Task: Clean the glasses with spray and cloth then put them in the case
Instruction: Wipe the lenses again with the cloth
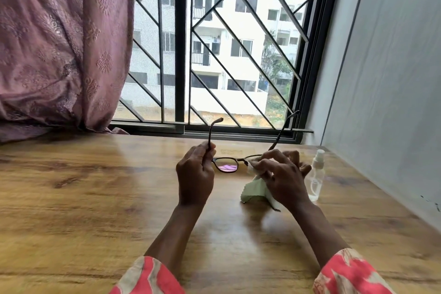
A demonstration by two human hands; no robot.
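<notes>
I am seeing the left hand (pixel 195 172) pinching the glasses (pixel 235 163) by one temple, lifted just above the table (pixel 83 198), while the right hand (pixel 284 178) is pressing the pale green cloth (pixel 254 190) around the other lens. The spray bottle (pixel 315 175) is standing just right of the glasses, and I am finding no readable label on it.

two bare forearms enter from the near edge. left sleeve (pixel 148 278): loose fabric, coral-red with cream-beige leaf-like print, ending at mid-forearm. right sleeve (pixel 348 274): same fabric and print, same length. left hand (pixel 195 174) and right hand (pixel 284 179): no gloves.
</notes>
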